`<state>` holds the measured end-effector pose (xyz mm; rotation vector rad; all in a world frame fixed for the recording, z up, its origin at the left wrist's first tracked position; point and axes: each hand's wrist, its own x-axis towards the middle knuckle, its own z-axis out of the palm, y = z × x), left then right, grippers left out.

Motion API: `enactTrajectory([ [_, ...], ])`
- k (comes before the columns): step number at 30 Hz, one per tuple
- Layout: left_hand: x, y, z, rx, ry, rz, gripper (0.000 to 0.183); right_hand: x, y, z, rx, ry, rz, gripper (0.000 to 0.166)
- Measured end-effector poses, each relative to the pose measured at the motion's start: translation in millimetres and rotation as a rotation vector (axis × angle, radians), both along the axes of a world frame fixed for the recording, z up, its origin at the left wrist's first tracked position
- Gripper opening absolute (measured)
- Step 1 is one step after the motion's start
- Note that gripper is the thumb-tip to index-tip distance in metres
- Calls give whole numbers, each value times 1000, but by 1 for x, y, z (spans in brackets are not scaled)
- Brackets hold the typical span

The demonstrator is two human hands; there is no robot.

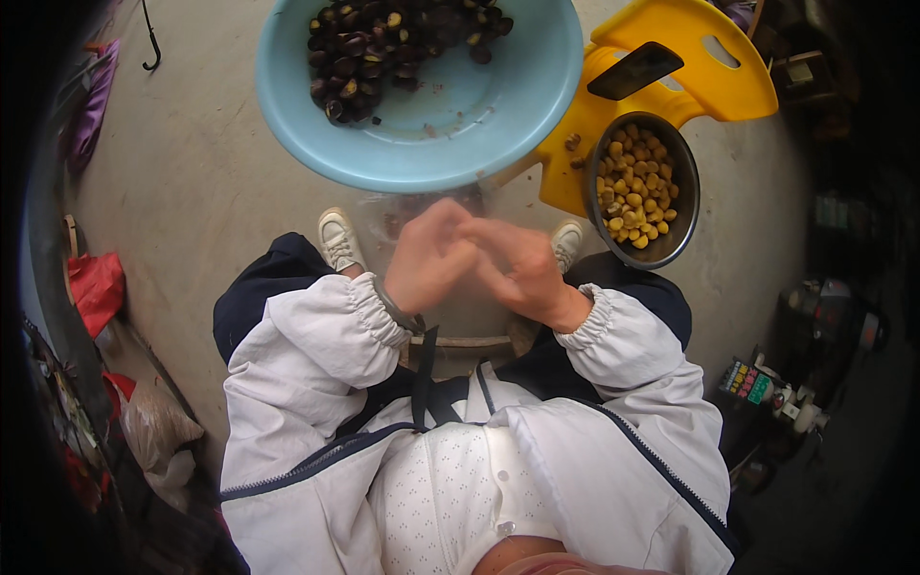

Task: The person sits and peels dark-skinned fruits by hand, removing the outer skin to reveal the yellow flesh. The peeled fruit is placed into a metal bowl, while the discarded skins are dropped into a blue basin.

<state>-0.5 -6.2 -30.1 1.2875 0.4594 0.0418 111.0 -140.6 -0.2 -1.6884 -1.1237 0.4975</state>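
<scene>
My left hand (425, 257) and my right hand (523, 267) meet in front of me between my knees, fingers curled and fingertips together. Both are blurred, and whatever may be between the fingers is hidden. Just beyond them is a wide light-blue plastic basin (460, 147). Dark-shelled chestnuts (359, 61), some showing yellow flesh, are heaped on its far left side. To the right of my right hand, a metal bowl (691, 194) holds many peeled yellow chestnuts (636, 190).
A yellow plastic chair (568, 172) bears a dark smartphone (636, 70) and shell bits beside the bowl. Below the basin's near rim lies a clear plastic bag (381, 208) with dark scraps. Tied bags (154, 431) stand at left; dark clutter with a printed box (747, 381) at right.
</scene>
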Motion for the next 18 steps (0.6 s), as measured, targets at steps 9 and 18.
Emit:
enactTrajectory([
  [9,10,-4,15,133,43,96,7,-5,1,-4,15,48,-9,33],
  [18,4,2,4,268,120,91,2,1,-4,12,-89,404,-211,24],
])
